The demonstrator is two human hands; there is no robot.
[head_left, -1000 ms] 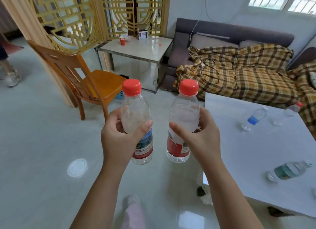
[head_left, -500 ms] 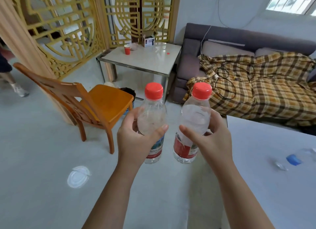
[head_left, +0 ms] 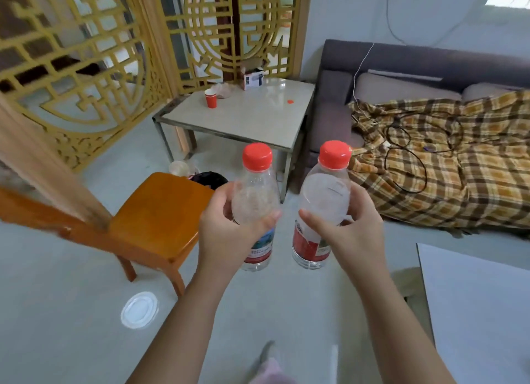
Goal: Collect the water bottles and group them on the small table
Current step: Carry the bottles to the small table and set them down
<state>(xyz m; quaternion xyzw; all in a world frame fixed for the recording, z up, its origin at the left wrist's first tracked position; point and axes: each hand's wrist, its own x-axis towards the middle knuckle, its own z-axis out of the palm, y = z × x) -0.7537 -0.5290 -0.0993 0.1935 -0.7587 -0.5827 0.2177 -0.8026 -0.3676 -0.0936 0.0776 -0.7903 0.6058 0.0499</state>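
A person's left hand (head_left: 226, 234) and right hand (head_left: 352, 229) each curl tightly around a red-capped water bottle, the left bottle (head_left: 255, 200) and the right bottle (head_left: 324, 200) held upright side by side above the floor (head_left: 71, 269). Beyond them stands the small table (head_left: 243, 117), bearing a red cup (head_left: 210, 98), with a wooden chair (head_left: 160, 217) at left and a sofa (head_left: 401, 57) under a plaid blanket (head_left: 459, 168) at right
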